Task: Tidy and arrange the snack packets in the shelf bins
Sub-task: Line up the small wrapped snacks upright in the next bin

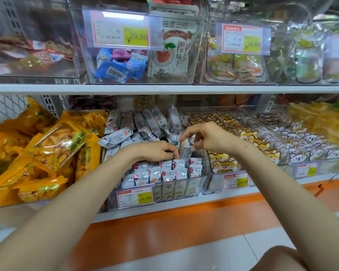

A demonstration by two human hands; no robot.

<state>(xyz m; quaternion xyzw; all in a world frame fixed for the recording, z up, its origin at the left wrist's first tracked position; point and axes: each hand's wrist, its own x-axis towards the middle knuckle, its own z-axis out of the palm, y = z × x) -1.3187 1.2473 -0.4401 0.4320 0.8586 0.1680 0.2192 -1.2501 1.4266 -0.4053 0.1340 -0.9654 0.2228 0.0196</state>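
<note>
**A:** What is hard to make out around the middle bin (pixel 184 189)?

**B:** The shelf board (pixel 47 88) runs above it, and the bins standing there are cut off at the top. The one up and to the left of it is a blur. The dark packs behind it I cannot identify.

**A:** What do the containers hold?

**B:** The middle bin holds the snack packets (pixel 165 172), pale with a red balloon. There are upright rows at its front and a loose pile (pixel 145 124) at its back. Left of it lies a heap of yellow bags (pixel 53 145). Right of it a clear bin (pixel 213 182) holds cartoon-dog packets (pixel 250 137) standing in a row. Straight above it, blue packets (pixel 115 71) sit in another clear bin (pixel 80 55).

**A:** And the grips?

**B:** The left grip (pixel 155 151) is over the upright rows, fingers curled down, tips on the packet tops. Whether it pinches one, I cannot tell. The right grip (pixel 205 137) pinches a single packet (pixel 185 153) by its top end, nearly upright, above the bin's right side. A price tag (pixel 135 196) reading 15.80 sits on its front wall.
</note>
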